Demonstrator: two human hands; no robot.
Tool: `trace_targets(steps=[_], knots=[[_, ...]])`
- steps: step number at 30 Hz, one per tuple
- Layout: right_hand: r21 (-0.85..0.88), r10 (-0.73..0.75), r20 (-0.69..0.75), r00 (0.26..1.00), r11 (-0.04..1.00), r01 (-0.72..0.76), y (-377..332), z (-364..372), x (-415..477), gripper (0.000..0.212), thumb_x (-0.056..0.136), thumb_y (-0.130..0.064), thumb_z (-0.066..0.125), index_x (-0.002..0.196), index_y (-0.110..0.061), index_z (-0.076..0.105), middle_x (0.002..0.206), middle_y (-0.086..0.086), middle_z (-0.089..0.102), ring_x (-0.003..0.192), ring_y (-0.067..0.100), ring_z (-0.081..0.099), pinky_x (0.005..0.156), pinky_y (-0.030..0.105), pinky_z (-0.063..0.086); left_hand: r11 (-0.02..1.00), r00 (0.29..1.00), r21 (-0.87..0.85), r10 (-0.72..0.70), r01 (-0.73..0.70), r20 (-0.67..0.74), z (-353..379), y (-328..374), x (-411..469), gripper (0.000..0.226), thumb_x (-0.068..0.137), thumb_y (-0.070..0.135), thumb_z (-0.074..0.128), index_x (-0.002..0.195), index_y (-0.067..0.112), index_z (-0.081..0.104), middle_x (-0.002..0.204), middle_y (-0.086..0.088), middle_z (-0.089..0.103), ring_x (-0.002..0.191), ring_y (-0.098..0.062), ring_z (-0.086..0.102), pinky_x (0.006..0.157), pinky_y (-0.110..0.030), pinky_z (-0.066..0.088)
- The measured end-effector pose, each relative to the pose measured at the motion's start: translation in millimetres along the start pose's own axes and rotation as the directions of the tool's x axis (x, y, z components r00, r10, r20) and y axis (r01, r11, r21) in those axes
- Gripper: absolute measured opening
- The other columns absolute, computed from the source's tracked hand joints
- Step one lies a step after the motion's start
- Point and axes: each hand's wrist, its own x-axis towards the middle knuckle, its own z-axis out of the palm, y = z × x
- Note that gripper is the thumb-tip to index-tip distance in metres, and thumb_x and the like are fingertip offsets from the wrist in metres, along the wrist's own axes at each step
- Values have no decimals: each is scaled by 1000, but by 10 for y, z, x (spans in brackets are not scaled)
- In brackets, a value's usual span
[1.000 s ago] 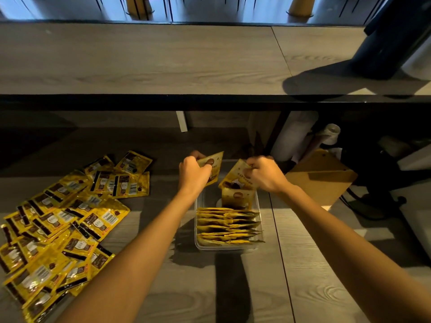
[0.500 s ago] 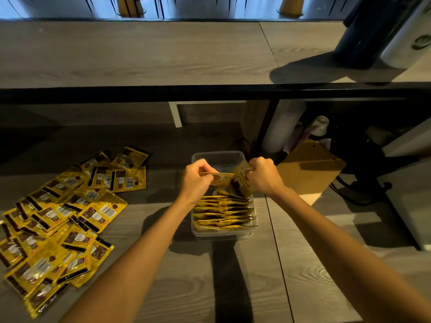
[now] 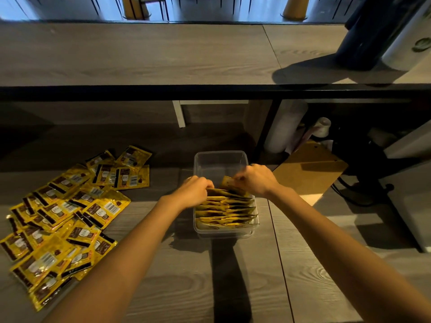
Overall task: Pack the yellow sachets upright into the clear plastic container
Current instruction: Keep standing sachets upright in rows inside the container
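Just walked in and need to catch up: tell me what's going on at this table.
A person is packing yellow sachets on edge into a clear plastic container. The left hand grips the left end of the row's farthest sachet; the right hand pinches a tilted sachet just beyond it. The container's near half is filled, its far part empty. A loose pile lies on the table, to the left.

Loose sachets (image 3: 67, 217) were yellow, with dark brown panels and white barcode patches. Packed sachets (image 3: 226, 208) showed yellow-gold edges with dark gaps. Container (image 3: 220, 164) was clear, colourless. Table (image 3: 186, 276) was grey with wavy wood grain and dark seam lines. Board (image 3: 307, 169) was tan brown. Upper shelf (image 3: 140, 54) was grey-brown wood grain with black front edge.
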Motion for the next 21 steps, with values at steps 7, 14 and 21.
trace_targets(steps=[7,14,21], knots=[[94,-62,132,989,994,49,-23,47,-5,30,97,-24,43,116,-12,64,124,9,60,116,26,50,95,34,42,997,999,67,32,-35,39,-72,27,-33,34,94,6,32,96,12,65,101,-13,65,101,-27,59,86,-37,44],[290,34,252,967,951,-109,-75,105,-51,39,100,-24,33,115,-7,64,117,12,64,107,28,59,94,35,47,980,989,192,31,-58,143,-17,-43,-41,40,98,17,26,116,15,62,122,-6,61,121,-24,48,114,-53,12],[312,51,201,978,943,-113,-110,144,-40,43,99,-26,30,113,-4,63,115,15,65,104,29,59,95,42,48,999,998,39,21,-24,67,-44,26,-124,43,96,12,29,136,15,46,145,-5,43,136,-23,33,114,-43,15]])
